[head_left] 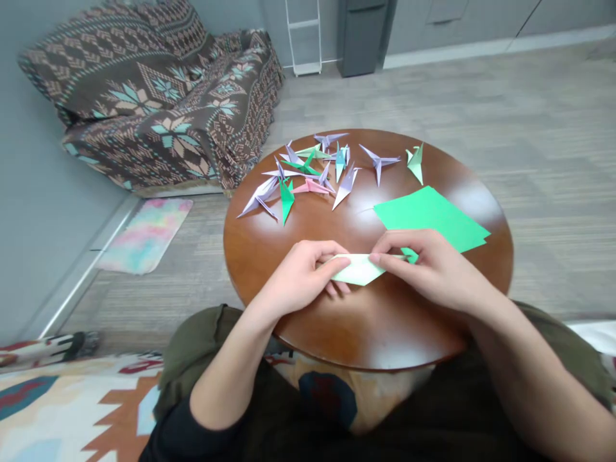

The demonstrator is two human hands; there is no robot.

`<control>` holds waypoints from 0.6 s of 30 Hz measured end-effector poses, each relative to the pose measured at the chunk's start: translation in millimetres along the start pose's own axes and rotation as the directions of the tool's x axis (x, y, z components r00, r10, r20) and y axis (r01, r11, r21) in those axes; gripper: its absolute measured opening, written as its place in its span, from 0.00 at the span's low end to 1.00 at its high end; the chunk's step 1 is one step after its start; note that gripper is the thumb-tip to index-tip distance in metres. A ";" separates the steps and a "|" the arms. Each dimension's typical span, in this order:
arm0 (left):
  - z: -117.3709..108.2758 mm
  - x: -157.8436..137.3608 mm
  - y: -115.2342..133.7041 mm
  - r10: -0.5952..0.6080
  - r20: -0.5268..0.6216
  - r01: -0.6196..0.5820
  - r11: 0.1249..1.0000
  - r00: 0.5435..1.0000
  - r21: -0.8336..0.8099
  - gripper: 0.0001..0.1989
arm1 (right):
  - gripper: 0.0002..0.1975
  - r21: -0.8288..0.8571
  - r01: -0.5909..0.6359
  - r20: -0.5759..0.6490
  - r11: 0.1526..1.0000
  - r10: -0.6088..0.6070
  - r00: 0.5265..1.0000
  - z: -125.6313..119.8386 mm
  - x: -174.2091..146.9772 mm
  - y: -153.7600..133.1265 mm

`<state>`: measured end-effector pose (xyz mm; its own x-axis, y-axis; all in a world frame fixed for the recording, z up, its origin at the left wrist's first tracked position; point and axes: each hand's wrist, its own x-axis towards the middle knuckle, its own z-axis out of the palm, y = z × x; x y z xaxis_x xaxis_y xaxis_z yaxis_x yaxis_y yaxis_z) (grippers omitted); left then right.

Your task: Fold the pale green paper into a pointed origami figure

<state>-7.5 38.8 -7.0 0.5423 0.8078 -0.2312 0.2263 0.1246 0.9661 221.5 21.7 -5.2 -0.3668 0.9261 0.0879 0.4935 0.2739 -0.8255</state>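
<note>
A pale green folded paper (360,269) is held over the near part of the round table, between my two hands. My left hand (315,273) pinches its left end, thumb on top and fingers beneath. At its upper right edge, my right hand (421,263) grips it between thumb and fingers. Just beyond my right hand lie bright green paper sheets (433,215), slightly fanned; the hand covers part of them. Several folded paper cranes, among them a dark green crane (287,200), a pink crane (312,187) and a purple crane (346,187), cluster at the far left.
The brown round table (356,333) has a glossy top. Apart from the cluster stand a lilac crane (379,163) and a light green crane (415,163). A sofa (168,115) with a patterned cover and a pastel mat (147,236) are at the left.
</note>
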 end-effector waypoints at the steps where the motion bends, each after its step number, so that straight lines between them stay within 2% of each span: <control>1: -1.4 0.1 1.0 0.008 -0.029 -0.009 1.000 1.000 -0.018 0.12 | 0.11 0.017 -0.013 -0.010 1.000 0.013 1.000 -1.1 0.0 0.3; 6: -3.0 1.2 2.9 0.022 -0.084 -0.024 0.999 0.996 -0.029 0.11 | 0.10 0.074 -0.070 0.038 0.995 0.067 0.997 -0.8 1.2 1.8; 11: -2.2 -0.2 1.9 0.041 -0.034 -0.041 0.999 0.999 0.001 0.10 | 0.10 0.158 -0.076 0.055 0.985 0.069 0.996 7.6 2.8 3.7; 15: -4.0 -1.8 2.0 0.055 0.001 -0.055 0.998 0.998 0.009 0.13 | 0.09 0.195 -0.059 0.051 0.979 0.050 0.997 10.0 1.8 3.4; 18: -5.6 -3.0 3.4 0.110 0.003 -0.109 0.982 0.994 0.155 0.14 | 0.09 0.168 -0.022 0.045 0.986 0.015 0.999 9.4 0.5 1.0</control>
<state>-12.9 39.9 -2.4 0.5661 0.8150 -0.1235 0.2881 -0.0553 0.9560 214.4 20.0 -11.3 -0.3947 0.9174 0.0507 0.3620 0.2060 -0.9091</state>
